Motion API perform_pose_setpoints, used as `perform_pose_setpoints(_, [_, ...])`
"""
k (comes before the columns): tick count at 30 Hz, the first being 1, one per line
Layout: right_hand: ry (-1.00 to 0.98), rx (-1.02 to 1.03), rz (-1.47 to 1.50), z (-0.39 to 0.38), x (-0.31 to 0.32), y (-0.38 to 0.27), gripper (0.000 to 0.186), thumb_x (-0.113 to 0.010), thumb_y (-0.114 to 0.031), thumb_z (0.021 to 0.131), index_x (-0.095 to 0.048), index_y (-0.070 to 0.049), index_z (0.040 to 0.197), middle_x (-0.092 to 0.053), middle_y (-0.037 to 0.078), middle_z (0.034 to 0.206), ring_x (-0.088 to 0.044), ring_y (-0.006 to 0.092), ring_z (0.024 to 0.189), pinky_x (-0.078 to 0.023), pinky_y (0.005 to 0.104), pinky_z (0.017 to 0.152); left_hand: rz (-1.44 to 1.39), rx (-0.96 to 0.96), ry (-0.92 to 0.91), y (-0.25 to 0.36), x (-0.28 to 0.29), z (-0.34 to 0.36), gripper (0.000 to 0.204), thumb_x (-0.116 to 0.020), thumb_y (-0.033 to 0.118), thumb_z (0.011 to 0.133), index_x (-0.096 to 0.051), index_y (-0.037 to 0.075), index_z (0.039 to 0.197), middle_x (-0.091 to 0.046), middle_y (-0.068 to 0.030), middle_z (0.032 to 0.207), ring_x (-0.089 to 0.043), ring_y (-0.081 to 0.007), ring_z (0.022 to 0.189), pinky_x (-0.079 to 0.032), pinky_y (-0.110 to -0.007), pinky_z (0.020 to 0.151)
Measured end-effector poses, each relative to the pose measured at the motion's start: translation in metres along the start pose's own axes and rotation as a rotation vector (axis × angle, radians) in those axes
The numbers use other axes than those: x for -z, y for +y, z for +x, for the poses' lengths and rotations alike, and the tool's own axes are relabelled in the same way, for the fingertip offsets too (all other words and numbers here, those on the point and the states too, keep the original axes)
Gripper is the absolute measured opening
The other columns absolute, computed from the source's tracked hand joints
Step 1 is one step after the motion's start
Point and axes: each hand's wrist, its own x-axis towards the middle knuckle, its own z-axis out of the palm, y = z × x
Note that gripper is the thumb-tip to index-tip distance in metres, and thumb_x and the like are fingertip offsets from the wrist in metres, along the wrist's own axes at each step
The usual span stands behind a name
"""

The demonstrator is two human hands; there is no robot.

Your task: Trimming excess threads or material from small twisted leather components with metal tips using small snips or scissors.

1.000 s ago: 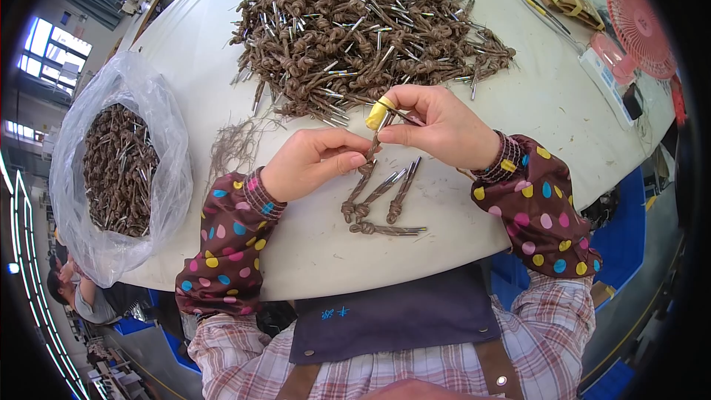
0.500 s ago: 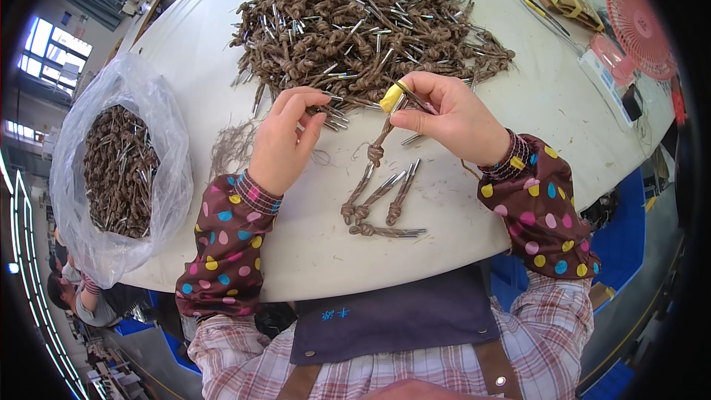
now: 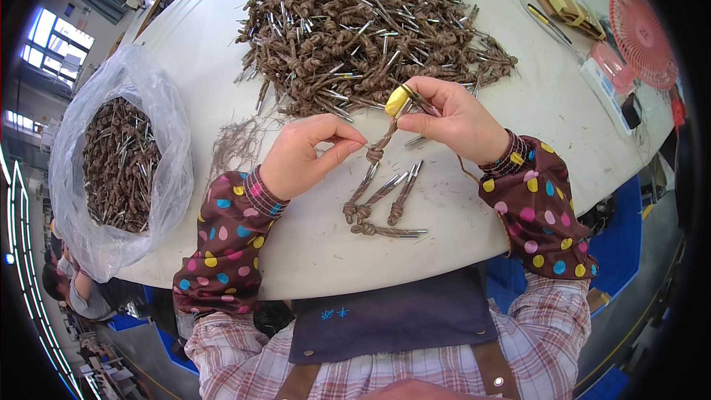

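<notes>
Head view: your knotted cord (image 3: 375, 155) is between your hands, its upper end pinched firmly by your right hand (image 3: 444, 115) at two o'clock; your left hand's (image 3: 315, 150) fingertips nearly meet at nine o'clock, contents unclear. Tugging could slip it onto the loose cords (image 3: 380, 195) at six o'clock.

From here the knotted cords (image 3: 355, 37) look rough and fibrous, their tips (image 3: 416, 234) glossy metal, the bag (image 3: 175, 115) shiny, crinkled plastic.
</notes>
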Motion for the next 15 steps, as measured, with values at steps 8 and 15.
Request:
perform_pose_setpoints(8, [-0.037,-0.016,0.122,0.000,-0.005,0.008,0.022,-0.066,-0.010,0.086,-0.059,-0.004,0.106,-0.060,-0.004,0.094,-0.050,0.0000,0.079,-0.041,0.0165,0.067,-0.755,-0.045,0.020,-0.003,-0.028,-0.003,0.008,-0.044,0.009,0.098,-0.046,0.003,0.103,-0.064,-0.0153,0.110,-0.064,-0.0166,0.092,-0.049,-0.026,0.077])
perform_pose_setpoints(15, [0.141,0.139,-0.204,0.001,-0.016,0.002,0.047,-0.067,-0.018,0.087,-0.044,-0.004,0.126,-0.057,0.002,0.103,-0.040,0.0018,0.065,-0.038,0.0162,0.061,-0.928,-0.018,-0.032,-0.005,-0.029,-0.004,0.009,-0.040,0.013,0.101,-0.042,0.004,0.102,-0.063,-0.0121,0.102,-0.061,-0.0138,0.090,-0.047,-0.025,0.078])
